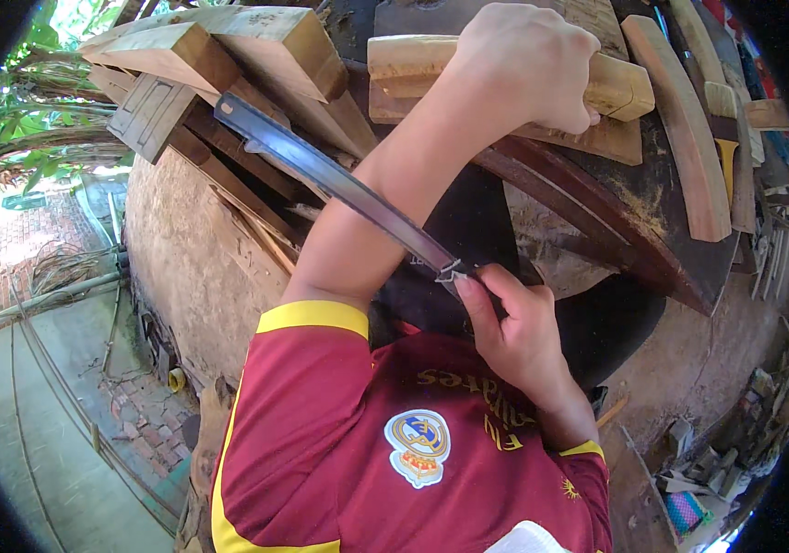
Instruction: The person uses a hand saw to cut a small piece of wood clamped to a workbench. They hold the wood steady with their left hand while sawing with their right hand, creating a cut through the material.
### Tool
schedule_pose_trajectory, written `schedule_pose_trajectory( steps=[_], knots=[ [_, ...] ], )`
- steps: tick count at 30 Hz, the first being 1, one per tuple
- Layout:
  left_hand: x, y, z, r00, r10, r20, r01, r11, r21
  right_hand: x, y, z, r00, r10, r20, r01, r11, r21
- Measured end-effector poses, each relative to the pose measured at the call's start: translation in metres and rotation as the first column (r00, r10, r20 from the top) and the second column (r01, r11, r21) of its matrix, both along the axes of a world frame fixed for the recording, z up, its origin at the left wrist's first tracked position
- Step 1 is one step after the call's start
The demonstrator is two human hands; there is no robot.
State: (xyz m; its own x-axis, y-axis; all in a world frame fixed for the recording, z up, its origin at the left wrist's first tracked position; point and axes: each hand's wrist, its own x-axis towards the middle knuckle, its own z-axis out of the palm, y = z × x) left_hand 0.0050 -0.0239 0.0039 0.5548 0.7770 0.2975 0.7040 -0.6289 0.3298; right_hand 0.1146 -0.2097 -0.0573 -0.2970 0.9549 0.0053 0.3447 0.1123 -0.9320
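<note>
- Maroon jersey [348, 442] with yellow trim fills the space at 6 o'clock, nearest the camera, one sleeve leading into each bare arm.
- Right hand [514, 323], just above the jersey, pinches the near end of a long metal blade [316, 169] between thumb and index finger, the other fingers curled in.
- From that hand the blade runs out toward 10 o'clock, its long axis slanting across the left forearm; whether it touches the skin, I cannot tell.
- Left hand [524, 64] is closed in a fist over a wooden block [620, 88], which lies straight toward 12 o'clock from the right hand. The left is by far the nearer hand to the block.
- The block's long axis runs roughly from 9 to 3 o'clock, its right end dipping slightly, so block and blade lie at an angle, well apart at the blade's far tip.
- The blade looks narrow, flat and grey-blue, shiny along its length, with a small hole near the far tip and a pale wrap by the pinching fingers.
- The block is pale yellow-brown and thick, resting on a flat board [616, 143] on the dark table [699, 263].
</note>
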Motion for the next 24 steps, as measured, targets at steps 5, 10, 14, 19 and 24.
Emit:
schedule_pose_trajectory(
  steps=[5,10,14,19,24],
  knots=[
    [0.001,0.001,-0.003,1.000,0.003,0.011,-0.003,1.000,0.002,0.003,-0.003,-0.005,0.999,0.026,0.035,-0.026,1.000,-0.002],
    [0.001,0.002,-0.001,1.000,0.009,-0.012,-0.010,1.000,-0.020,0.004,-0.004,-0.007,0.999,0.024,0.041,-0.023,1.000,-0.017],
    [0.002,0.001,0.001,1.000,0.015,-0.026,-0.015,0.999,-0.032,0.005,-0.006,-0.010,1.000,0.002,-0.003,-0.002,1.000,-0.015],
    [0.000,-0.002,0.002,1.000,0.008,0.011,-0.008,1.000,-0.003,0.009,-0.008,-0.008,1.000,0.002,0.031,-0.001,1.000,-0.024],
    [0.000,-0.005,0.005,1.000,-0.002,0.026,0.002,1.000,0.005,0.015,-0.011,-0.010,0.997,0.007,0.074,-0.001,0.997,-0.072]
  ],
)
